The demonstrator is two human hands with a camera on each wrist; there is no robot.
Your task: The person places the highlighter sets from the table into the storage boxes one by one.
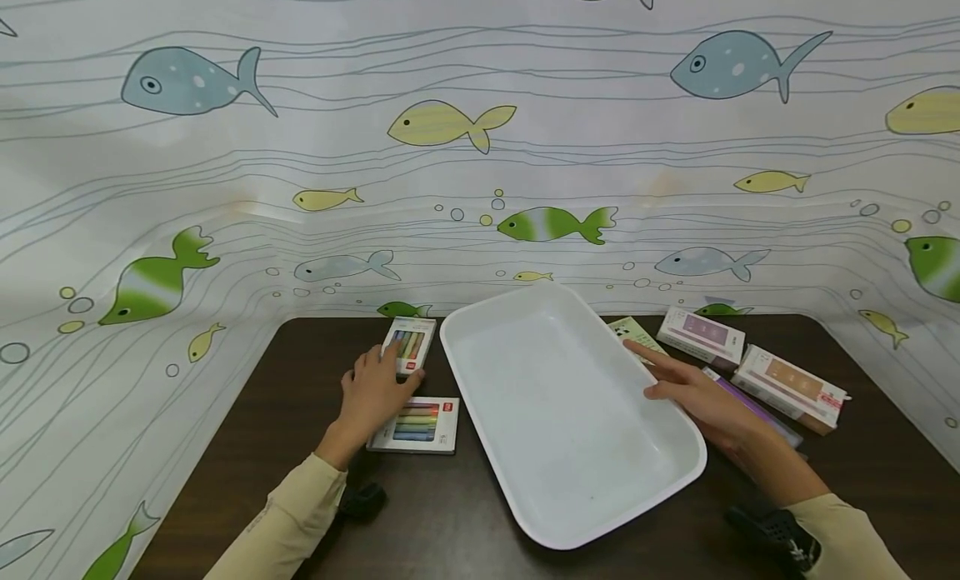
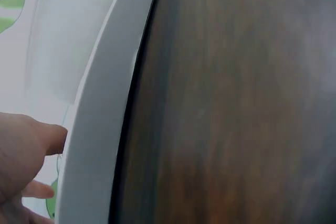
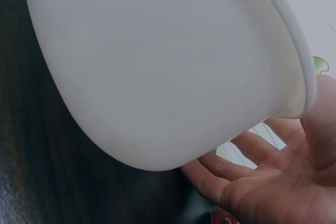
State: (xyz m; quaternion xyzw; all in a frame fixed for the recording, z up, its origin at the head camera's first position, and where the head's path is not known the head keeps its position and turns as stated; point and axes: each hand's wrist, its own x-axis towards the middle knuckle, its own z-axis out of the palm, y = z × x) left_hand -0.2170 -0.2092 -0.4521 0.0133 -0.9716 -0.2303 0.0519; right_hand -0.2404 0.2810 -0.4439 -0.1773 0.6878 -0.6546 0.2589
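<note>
Fingers of the left hand (image 1: 378, 392) loosely spread, thumb apart, over two crayon packs (image 1: 414, 426); contact with the upper one cannot be told. Right hand (image 1: 697, 401) holds the right rim of the white tray (image 1: 570, 413), thumb inside, other fingers outside. Tray sits at centre, set at a slant, packs to its left; whether its base rests flat is unclear. Surface: dark brown table (image 1: 420, 522), wood grain and a dull sheen in the left wrist view. Purple-labelled box (image 1: 701, 337) and orange-labelled box (image 1: 791, 388) at far right. Room: white wall covering (image 1: 570, 163) behind and both sides, printed with blue, yellow and green fish, wavy lines, bubbles.
</note>
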